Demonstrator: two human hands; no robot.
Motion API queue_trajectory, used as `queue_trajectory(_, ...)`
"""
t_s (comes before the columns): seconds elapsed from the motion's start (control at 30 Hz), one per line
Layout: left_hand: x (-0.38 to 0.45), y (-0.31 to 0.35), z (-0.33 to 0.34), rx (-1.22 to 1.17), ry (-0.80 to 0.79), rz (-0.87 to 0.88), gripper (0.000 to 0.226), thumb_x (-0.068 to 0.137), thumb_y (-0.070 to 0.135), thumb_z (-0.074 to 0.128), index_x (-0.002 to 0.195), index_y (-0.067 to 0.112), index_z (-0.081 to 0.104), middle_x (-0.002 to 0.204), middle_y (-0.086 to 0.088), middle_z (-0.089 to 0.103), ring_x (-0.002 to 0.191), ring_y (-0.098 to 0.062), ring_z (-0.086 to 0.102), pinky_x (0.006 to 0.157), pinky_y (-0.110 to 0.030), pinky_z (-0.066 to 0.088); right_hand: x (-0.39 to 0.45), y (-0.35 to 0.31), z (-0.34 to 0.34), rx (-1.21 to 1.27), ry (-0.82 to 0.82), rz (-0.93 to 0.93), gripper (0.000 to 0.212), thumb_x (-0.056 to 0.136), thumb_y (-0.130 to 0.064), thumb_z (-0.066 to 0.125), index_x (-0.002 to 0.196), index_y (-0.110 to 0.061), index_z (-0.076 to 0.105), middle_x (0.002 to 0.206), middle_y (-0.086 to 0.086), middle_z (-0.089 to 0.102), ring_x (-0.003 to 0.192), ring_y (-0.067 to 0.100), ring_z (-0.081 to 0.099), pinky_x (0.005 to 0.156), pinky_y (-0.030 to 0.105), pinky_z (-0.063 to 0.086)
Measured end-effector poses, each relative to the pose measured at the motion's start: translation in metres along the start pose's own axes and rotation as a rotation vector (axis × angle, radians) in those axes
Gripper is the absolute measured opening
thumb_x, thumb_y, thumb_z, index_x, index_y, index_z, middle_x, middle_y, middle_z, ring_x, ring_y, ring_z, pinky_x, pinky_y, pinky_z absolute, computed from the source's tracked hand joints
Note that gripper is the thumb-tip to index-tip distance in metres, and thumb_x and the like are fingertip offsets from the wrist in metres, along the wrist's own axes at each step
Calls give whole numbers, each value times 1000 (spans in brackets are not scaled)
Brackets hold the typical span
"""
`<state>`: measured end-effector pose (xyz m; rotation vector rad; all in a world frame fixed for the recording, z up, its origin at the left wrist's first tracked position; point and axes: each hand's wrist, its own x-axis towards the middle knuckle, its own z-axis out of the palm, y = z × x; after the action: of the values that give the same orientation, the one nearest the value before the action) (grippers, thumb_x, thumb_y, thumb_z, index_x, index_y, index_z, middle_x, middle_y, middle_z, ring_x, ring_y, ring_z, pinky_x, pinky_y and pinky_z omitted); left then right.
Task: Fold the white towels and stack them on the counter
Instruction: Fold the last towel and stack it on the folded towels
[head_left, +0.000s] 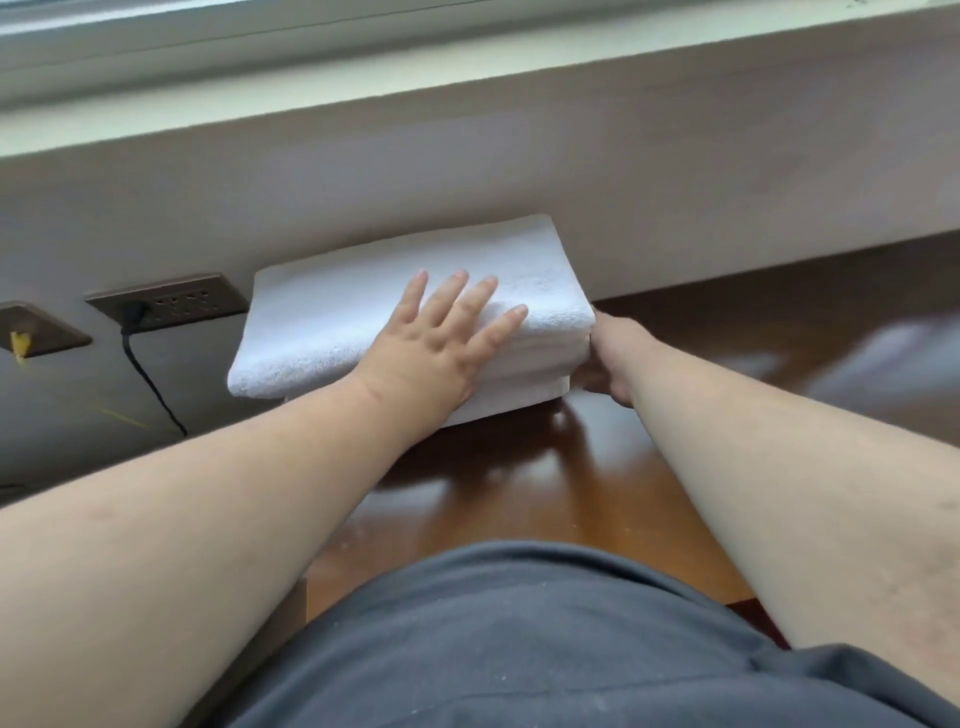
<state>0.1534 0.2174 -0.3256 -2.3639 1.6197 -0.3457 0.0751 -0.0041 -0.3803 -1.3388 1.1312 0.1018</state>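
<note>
A: Status?

B: A stack of folded towels (410, 317) is seen on the surface (519, 483), pushed back against the wall (623, 208), well ahead of the body. At least three layers are counted at the near edge; the exact number can't be told.

A: Hands?

B: Left hand (441, 338) is laid flat on the top towel, fingers spread, palm down. Nothing is gripped; the stack is only pressed. Right hand (605, 358) is set against the stack's right end, down by the lower layers. Its fingers are hidden behind the towel edge and the wrist, so whether anything is pinched can't be told.

A: Orientation?

B: The long axis is run left to right along the wall, tilted slightly, the right end sitting farther back. The top towel is seen overhanging at the near left corner. The right end is bracketed by the right hand; the left end is left free, just beside the socket plate (166, 304) and its cable (150, 379).

A: Stage?

B: Judged as squaring up after placing. Folding of these pieces looks done. A blurred white patch (883, 358) is seen far right on the surface; possibly another towel, not confirmed.

A: Next-move concern?

B: Any push from the right end would be sent along the long axis toward the socket. Top pressure should be held so layers aren't sheared. Left hand is better placed for that.
</note>
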Motion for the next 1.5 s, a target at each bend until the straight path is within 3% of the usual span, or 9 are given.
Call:
queue_trajectory(0.17, 48, 39, -6, 100, -150, 79, 103, 89, 32, 54, 142, 30, -34, 156, -12, -22, 146, -38, -10, 114, -61, -5, 8, 26, 5, 111, -70, 38, 27, 91, -41, 58, 106, -23, 72, 99, 1, 76, 87, 18, 72, 76, 31, 62)
queue_trajectory(0.43, 63, 41, -7, 133, -180, -46, 115, 83, 29, 62, 139, 30, -39, 158, -12, -4, 139, -37, 18, 98, -49, 34, 12, 41, -3, 43, -145, -129, 29, 92, -16, 44, 100, -25, 71, 98, -3, 72, 85, 12, 68, 93, 32, 54)
queue_trajectory(0.57, 69, 43, -11, 142, -197, -133, 128, 74, 27, 71, 139, 31, -39, 157, -10, 1, 128, -32, 28, 89, -44, 37, 10, 48, -7, -64, -136, -223, 41, 81, -12, 48, 111, -27, 71, 102, -1, 73, 97, 10, 67, 105, 40, 48)
queue_trajectory(0.73, 69, 43, -11, 127, -185, -178, 129, 72, 23, 70, 136, 33, -42, 155, -9, 3, 124, -31, 32, 88, -44, 39, 6, 50, -15, -104, -224, -256, 46, 73, -11, 43, 92, -36, 77, 107, -7, 73, 98, 7, 68, 107, 37, 43)
queue_trajectory(0.97, 64, 40, -11, 120, -196, -139, 140, 66, 24, 76, 132, 33, -48, 153, -10, 0, 127, -30, 29, 93, -46, 38, 28, 64, -13, -401, -184, -231, 49, 87, -13, 58, 136, -15, 53, 121, 4, 66, 90, 21, 62, 77, 30, 49)
queue_trajectory(1.07, 64, 39, -9, 120, -195, -135, 141, 66, 25, 77, 132, 33, -48, 153, -10, -1, 127, -31, 29, 93, -46, 38, 34, 71, 0, -330, -156, -234, 44, 85, -17, 64, 129, -20, 59, 104, 1, 68, 89, 22, 66, 82, 35, 57)
queue_trajectory(1.17, 66, 40, -7, 114, -202, -135, 142, 66, 25, 77, 130, 34, -49, 154, -10, 0, 129, -31, 27, 92, -46, 37, 39, 73, 5, -349, -127, -240, 50, 81, -32, 72, 128, -21, 56, 114, 3, 63, 101, 25, 63, 90, 45, 56)
queue_trajectory(1.3, 67, 43, -5, 119, -204, -150, 143, 64, 25, 79, 132, 35, -46, 153, -9, 1, 127, -31, 28, 92, -46, 37, 43, 71, 7, -446, -146, -217, 45, 81, -52, 67, 112, -21, 59, 105, 2, 64, 97, 23, 61, 87, 38, 54)
queue_trajectory(1.5, 69, 46, -6, 137, -198, -184, 136, 70, 25, 74, 132, 35, -46, 154, -9, 3, 125, -31, 30, 92, -47, 38, 43, 78, 5, -596, -128, -216, 21, 97, -37, 57, 82, -23, 51, 82, -1, 57, 86, 26, 58, 73, 29, 45)
